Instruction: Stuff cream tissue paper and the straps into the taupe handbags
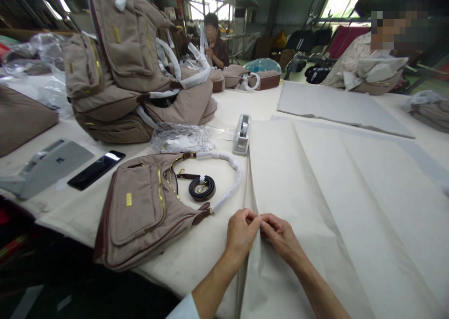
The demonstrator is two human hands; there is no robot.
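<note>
A wide stack of white wrapping paper covers the right side of the table. At its left edge my left hand and my right hand meet, each pinching the paper's edge between thumb and fingers. The fingertips of both hands nearly touch. Left of them lies a taupe handbag with a gold zip and a white-wrapped handle. Inside the handle's loop rests a coiled dark strap. A grey tape dispenser stands beyond my hands, at the paper's left edge.
Several taupe bags are piled at the back left. Clear plastic packets lie before them. A black phone and a larger grey dispenser sit at left. Another person works at back right; one more is behind the table.
</note>
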